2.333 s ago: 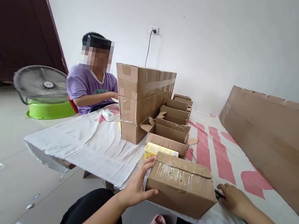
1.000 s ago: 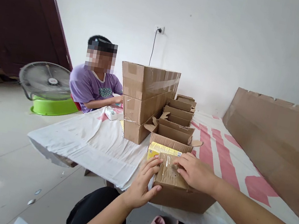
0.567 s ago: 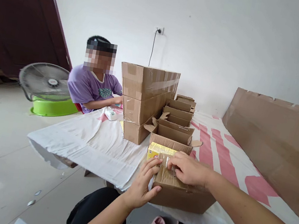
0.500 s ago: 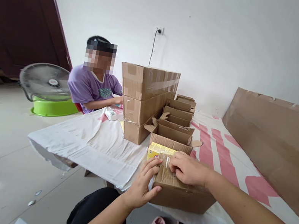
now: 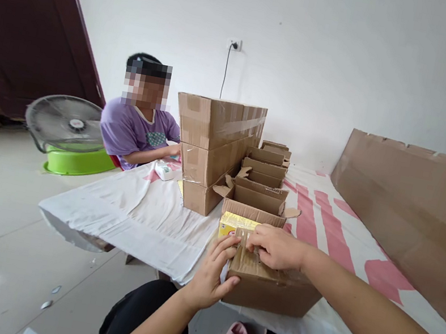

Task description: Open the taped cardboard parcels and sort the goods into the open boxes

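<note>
A closed cardboard box [image 5: 276, 294] lies at the near edge of the cloth-covered table, with shiny clear tape on its top. My left hand [image 5: 208, 274] grips its left end, thumb on the front side and fingers along the top edge. Over the box top, my right hand [image 5: 280, 248] is closed, its fingers curled down against the taped surface. Whatever its fingertips pinch, if anything, is hidden. Just behind the box sits a yellow printed box [image 5: 234, 222], partly covered by my right hand.
Behind stands a row of open cardboard boxes [image 5: 258, 199]. Taped boxes [image 5: 201, 166] are stacked three high to their left. A long cardboard panel [image 5: 406, 205] borders the right side. Across the table sits a person in purple [image 5: 130, 130], near a fan [image 5: 73, 123].
My right hand has shifted slightly left along the box top. My left hand keeps its place on the box end. The whole view has moved a little.
</note>
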A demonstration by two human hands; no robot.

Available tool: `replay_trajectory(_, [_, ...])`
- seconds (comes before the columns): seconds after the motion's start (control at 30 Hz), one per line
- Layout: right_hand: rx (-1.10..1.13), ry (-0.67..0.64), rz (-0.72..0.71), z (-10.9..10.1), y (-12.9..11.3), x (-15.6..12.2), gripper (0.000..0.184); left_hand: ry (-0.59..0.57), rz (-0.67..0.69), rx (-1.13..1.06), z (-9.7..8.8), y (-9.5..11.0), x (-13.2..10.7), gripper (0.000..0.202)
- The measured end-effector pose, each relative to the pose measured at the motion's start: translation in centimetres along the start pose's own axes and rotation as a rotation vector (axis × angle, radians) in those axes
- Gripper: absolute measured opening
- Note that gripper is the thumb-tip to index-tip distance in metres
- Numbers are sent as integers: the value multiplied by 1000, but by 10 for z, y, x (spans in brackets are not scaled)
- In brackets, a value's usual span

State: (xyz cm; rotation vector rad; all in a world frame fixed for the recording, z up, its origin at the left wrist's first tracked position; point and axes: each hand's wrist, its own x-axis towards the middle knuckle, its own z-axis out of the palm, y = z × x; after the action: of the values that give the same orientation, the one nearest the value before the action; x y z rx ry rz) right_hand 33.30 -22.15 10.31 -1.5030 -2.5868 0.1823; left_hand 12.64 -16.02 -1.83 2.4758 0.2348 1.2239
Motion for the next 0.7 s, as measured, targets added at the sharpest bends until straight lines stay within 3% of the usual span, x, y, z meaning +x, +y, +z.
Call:
replay_trajectory(0.17, [-13, 38, -9, 1, 0, -4, 22, -8, 13, 22, -2, -1, 0, 35])
replay_trajectory(0.43, [149, 72, 31, 2, 8, -10, 23, 15, -11, -2, -1, -1, 1, 36])
replay_trajectory(0.7, [231, 93, 12, -8, -1, -13, 38, -4, -40, -12, -4, -1, 0, 45])
